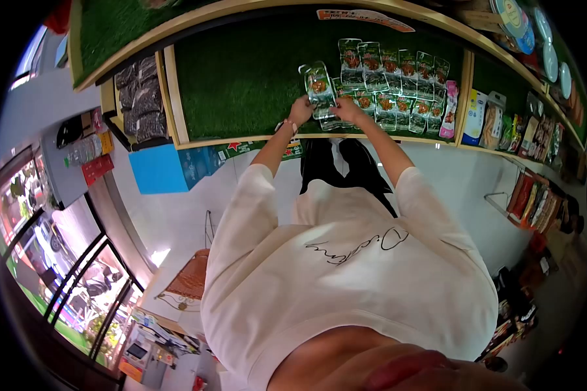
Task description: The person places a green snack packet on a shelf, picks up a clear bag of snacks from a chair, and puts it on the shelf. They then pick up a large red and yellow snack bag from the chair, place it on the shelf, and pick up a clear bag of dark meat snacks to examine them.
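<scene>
Both hands hold one green snack packet (319, 86) just over the front of a shelf lined with green turf (235, 85). My left hand (301, 111) grips its lower left edge, fingers closed. At its lower right, my right hand (347, 111) has its fingers closed on the same packet. Right of the hands, several matching packets (390, 65) lie in two rows, the front row (386, 104) partly behind my right hand. A pink packet (449, 111) stands at the right end of the rows, beside the wooden divider.
Dark packaged goods (147, 98) fill the compartment on the left. Other packets (496, 120) occupy the right compartment. The wooden shelf edge (241, 139) runs under my forearms. A blue box (160, 171) sits below the shelf at left. A brown chair (190, 274) stands on the floor.
</scene>
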Available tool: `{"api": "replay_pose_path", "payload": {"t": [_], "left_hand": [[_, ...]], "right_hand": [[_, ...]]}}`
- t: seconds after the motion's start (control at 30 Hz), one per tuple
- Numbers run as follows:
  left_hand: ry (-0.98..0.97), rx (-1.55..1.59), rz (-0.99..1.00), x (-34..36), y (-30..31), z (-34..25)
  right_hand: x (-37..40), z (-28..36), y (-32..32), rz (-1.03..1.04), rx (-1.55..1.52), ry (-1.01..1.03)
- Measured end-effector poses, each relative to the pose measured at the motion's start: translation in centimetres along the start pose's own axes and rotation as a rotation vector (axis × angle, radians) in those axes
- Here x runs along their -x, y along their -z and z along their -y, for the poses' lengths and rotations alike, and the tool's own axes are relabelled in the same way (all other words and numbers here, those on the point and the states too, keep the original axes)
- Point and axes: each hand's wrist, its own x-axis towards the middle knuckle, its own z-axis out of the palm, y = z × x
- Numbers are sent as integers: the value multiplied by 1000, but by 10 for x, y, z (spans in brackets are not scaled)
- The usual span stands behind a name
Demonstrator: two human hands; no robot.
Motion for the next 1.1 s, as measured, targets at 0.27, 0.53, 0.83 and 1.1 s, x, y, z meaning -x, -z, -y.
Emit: {"api": "replay_pose_path", "payload": {"t": [0.27,0.53,0.83,1.1], "left_hand": [[-31,-74,-74,-71,1,-31],[18,-322,-164,-81,-7,-52],[-59,-255,-352,-61,-13,-61],[-181,-302,-383,20,-65,16]], "right_hand": [[-11,10,19,-230,-104,-190],[56,-88,-68,-107,-238,-173],[142,-157,-121,-221,-436,-362],[241,-184,-88,-490,-740,-399]]}}
